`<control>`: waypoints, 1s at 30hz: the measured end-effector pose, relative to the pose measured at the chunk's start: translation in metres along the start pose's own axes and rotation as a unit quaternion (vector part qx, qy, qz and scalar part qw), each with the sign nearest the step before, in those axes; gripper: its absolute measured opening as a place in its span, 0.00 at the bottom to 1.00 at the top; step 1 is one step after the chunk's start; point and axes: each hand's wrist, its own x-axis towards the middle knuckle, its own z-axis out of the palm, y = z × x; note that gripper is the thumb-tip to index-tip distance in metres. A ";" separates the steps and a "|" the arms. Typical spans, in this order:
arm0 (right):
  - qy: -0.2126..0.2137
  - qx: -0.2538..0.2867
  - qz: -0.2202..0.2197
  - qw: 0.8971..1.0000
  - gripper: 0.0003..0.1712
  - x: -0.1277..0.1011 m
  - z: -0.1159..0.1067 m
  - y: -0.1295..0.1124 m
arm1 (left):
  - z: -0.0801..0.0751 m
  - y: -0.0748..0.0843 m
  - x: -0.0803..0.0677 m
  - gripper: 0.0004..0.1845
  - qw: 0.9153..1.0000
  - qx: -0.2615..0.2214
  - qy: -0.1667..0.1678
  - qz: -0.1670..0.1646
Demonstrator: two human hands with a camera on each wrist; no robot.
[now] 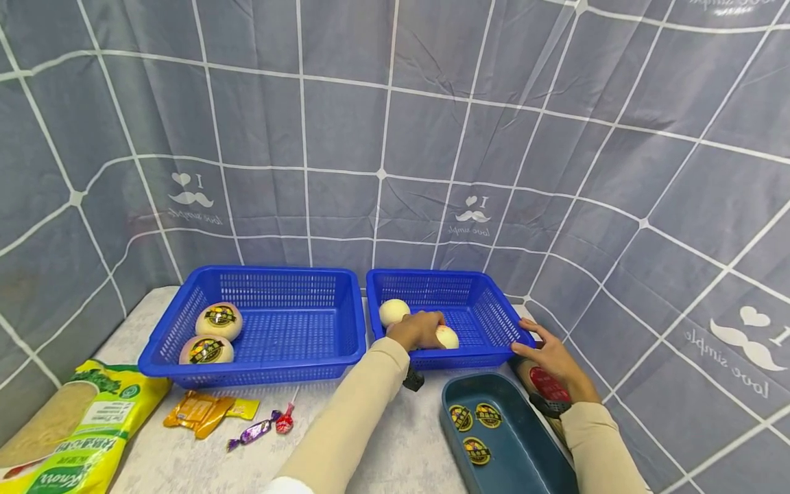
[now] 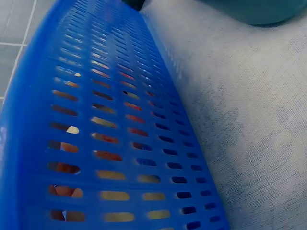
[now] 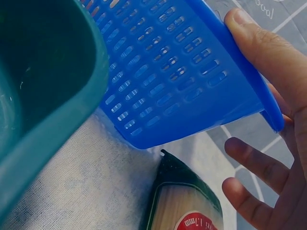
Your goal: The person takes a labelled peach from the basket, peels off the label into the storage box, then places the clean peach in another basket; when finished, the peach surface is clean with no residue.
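Backdrop [image 1: 395, 123]: grey-blue cloth, white grid lines, white moustache-and-heart prints with white lettering.
Surface [image 1: 185, 460]: pale mottled grey.
Left basket [image 1: 278, 363] and right basket [image 1: 487, 357]: bright blue, slotted mesh walls.
Two buns [image 1: 212, 336] in the left basket: cream to pale pink, each with a black, yellow and green round label.
Two balls [image 1: 395, 312] in the right basket: cream, the near one tinged pink.
Tray [image 1: 457, 412], near right: dark teal, three black-and-yellow round stickers inside.
Bag [image 1: 74, 432], near left: yellow and green, white label.
Packet [image 1: 200, 412]: orange-yellow.
Sweets [image 1: 253, 432]: one purple wrapper, one red.
Noodle pack [image 3: 184, 206]: dark top, pale strands, red label.
Sleeves [image 1: 352, 425]: beige.
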 end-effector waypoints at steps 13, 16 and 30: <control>0.001 -0.015 -0.015 1.000 0.35 0.013 0.011 -0.010 | -0.016 -0.026 -0.009 0.31 0.997 0.024 0.013 0.076; -0.004 -0.020 -0.012 1.000 0.35 0.015 0.011 -0.010 | -0.025 -0.032 -0.021 0.30 0.994 -0.024 0.022 0.101; -0.041 -0.098 0.008 0.994 0.37 -0.001 -0.011 -0.022 | -0.080 -0.110 -0.157 0.31 0.962 -0.132 0.128 0.200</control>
